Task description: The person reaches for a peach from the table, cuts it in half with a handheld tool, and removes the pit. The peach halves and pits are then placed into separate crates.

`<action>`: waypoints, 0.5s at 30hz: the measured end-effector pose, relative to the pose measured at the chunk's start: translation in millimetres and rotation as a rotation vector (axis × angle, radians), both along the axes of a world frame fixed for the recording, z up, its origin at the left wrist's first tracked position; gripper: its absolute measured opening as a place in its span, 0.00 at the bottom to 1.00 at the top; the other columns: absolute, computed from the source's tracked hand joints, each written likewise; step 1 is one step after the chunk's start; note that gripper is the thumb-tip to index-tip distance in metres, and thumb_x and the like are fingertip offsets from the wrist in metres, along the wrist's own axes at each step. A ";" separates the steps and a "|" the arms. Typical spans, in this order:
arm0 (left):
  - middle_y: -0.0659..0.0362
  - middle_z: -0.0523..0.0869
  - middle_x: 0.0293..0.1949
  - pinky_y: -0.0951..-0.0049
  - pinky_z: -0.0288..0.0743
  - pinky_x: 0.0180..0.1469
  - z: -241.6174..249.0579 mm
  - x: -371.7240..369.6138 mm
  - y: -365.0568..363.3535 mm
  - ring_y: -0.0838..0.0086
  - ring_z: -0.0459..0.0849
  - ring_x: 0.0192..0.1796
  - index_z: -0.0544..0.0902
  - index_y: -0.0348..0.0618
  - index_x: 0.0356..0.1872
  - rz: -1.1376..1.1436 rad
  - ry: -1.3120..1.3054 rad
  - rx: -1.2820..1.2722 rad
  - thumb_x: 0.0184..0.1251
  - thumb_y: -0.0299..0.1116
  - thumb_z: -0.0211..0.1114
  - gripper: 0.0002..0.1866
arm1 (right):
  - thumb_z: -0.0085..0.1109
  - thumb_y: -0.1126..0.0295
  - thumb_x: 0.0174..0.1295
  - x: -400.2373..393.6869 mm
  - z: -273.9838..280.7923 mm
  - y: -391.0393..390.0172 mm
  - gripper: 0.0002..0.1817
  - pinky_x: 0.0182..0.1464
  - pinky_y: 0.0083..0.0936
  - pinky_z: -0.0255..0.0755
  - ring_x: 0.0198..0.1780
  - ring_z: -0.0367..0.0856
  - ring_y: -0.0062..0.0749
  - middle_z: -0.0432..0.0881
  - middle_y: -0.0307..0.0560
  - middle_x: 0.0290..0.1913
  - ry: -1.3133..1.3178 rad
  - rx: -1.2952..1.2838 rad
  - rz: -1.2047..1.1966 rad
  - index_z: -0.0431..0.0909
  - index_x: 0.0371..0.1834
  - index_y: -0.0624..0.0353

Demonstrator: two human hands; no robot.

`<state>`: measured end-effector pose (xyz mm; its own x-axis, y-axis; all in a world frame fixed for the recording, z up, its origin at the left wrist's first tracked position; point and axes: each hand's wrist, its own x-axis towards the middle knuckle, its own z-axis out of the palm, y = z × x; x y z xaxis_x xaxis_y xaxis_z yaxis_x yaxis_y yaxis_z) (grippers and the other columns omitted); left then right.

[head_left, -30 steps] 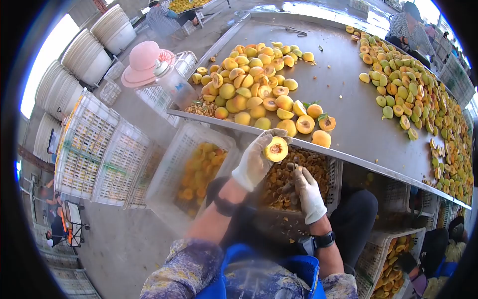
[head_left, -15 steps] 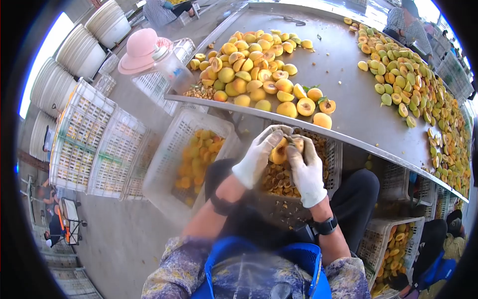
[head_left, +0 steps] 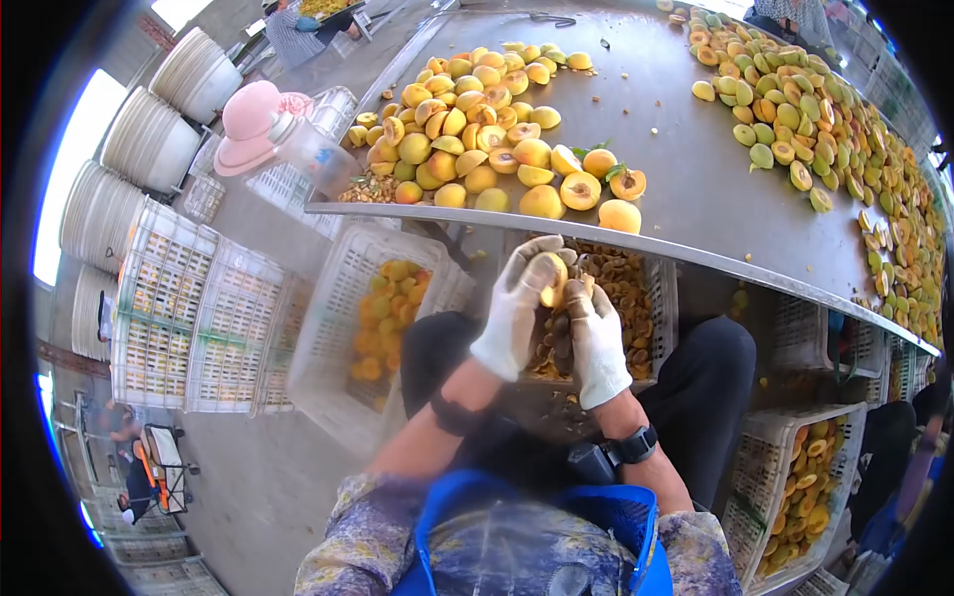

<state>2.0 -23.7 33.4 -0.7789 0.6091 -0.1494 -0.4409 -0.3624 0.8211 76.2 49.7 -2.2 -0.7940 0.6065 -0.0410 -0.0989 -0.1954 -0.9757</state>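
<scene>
My left hand [head_left: 517, 308], in a white glove with a stained front, is closed around a yellow peach half [head_left: 553, 282]. Close beside it, my right hand [head_left: 596, 343], also gloved, is closed with its fingers pinched on a small brownish piece; a dark, narrow shape shows by the palm, and I cannot make out what it is. Under both hands stands a crate [head_left: 668, 308] of brown peach pits [head_left: 621, 283]. On the metal table [head_left: 656, 169] just beyond, a heap of peach halves and whole-looking peaches [head_left: 467, 129] lies near the front edge.
A second heap of halves [head_left: 795, 109] covers the table's right side. A crate of peach halves [head_left: 333, 343] stands at my left, another [head_left: 775, 437] at my right. Stacked crates [head_left: 179, 308], tubs [head_left: 149, 139] and a pink hat [head_left: 253, 124] are farther left. Other people sit nearby.
My hands, together around a peach before, have drawn slightly apart, with a peach half in the left. The camera view has shifted, so the table appears higher and farther left.
</scene>
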 end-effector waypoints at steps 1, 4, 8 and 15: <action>0.56 0.83 0.49 0.72 0.76 0.56 -3.9 -4.7 0.3 0.72 0.81 0.50 0.75 0.41 0.55 0.001 -0.005 0.032 0.71 0.41 0.63 0.19 | 0.53 0.54 0.72 1.9 -3.8 1.3 0.16 0.13 0.14 0.58 0.12 0.65 0.15 0.71 0.32 0.19 0.033 0.232 -0.010 0.74 0.41 0.56; 0.55 0.84 0.45 0.70 0.80 0.50 -9.9 -9.8 0.4 0.70 0.84 0.43 0.78 0.40 0.49 0.029 0.019 0.073 0.72 0.43 0.61 0.17 | 0.51 0.53 0.73 15.1 42.1 2.2 0.20 0.22 0.15 0.67 0.20 0.73 0.16 0.76 0.35 0.25 -0.165 -0.287 0.113 0.77 0.43 0.61; 0.57 0.84 0.38 0.70 0.80 0.40 -5.7 -5.3 0.0 0.71 0.85 0.36 0.80 0.39 0.43 0.045 0.023 -0.046 0.72 0.41 0.62 0.13 | 0.50 0.55 0.74 15.3 25.3 -4.5 0.25 0.52 0.22 0.72 0.48 0.76 0.22 0.83 0.46 0.48 -0.176 -0.098 0.181 0.75 0.60 0.67; 0.56 0.83 0.35 0.70 0.80 0.38 -9.5 -3.8 2.2 0.70 0.84 0.35 0.79 0.39 0.41 0.107 0.086 -0.041 0.73 0.37 0.60 0.10 | 0.50 0.62 0.75 10.7 19.4 -13.0 0.19 0.48 0.23 0.74 0.44 0.78 0.23 0.84 0.47 0.44 -0.283 0.013 0.189 0.75 0.58 0.68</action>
<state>-1.7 -21.4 23.8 -0.8498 0.5170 -0.1025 -0.3294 -0.3692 0.8690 86.9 36.7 17.3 -0.8508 0.4514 -0.2689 0.2126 -0.1723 -0.9618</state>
